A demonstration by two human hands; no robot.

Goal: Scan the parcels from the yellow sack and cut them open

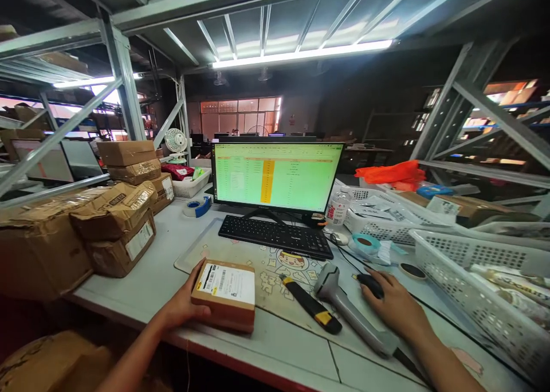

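Note:
My left hand (189,304) grips the left side of a small brown cardboard box (223,314), thumb across its front. A white printed label covers much of the box's top. On the right, my right hand (393,300) is wrapped over a black computer mouse (370,285). Between my hands lie a black and yellow utility knife (310,303) and a grey barcode scanner (352,312), its cable running off toward the lower right. Behind them stand a black keyboard (275,236) and a monitor (275,177) with a green spreadsheet and one orange column.
Taped cardboard boxes (116,220) are stacked at the left. White plastic baskets (476,289) line the right side, near a teal tape roll (365,243) and a plastic bottle (338,206). A blue tape dispenser (198,207) sits left of the monitor. Metal shelf posts (122,82) frame the desk.

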